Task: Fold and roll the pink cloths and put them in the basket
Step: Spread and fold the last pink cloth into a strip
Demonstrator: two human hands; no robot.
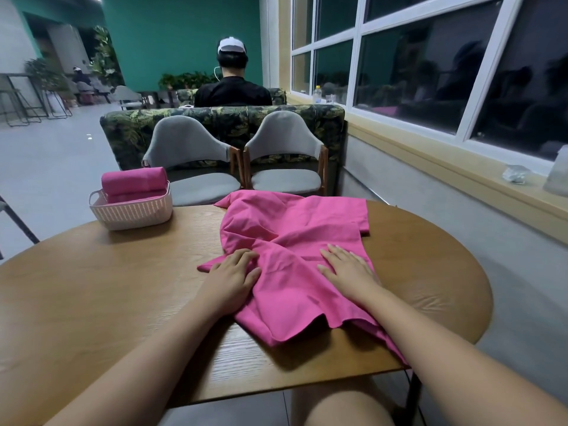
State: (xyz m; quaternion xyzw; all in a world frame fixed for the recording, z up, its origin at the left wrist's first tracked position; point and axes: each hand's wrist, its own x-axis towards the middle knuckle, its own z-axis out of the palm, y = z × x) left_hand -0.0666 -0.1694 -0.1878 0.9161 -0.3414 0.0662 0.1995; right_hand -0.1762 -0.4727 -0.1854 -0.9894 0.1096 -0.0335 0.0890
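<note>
A large pink cloth (289,238) lies rumpled and unfolded across the middle of the wooden table (101,290), one corner hanging over the near edge. My left hand (230,278) rests on its left edge, fingers slightly bent over the fabric. My right hand (345,270) lies flat on the cloth with straight fingers. At the table's far left stands a white perforated basket (132,212) holding a rolled pink cloth (133,179), with more pink fabric beneath it.
Two grey chairs (285,161) stand behind the table, backed by a leaf-patterned sofa. A person in black sits beyond, facing away. A window ledge with small objects runs along the right wall. My knee shows under the table's near edge.
</note>
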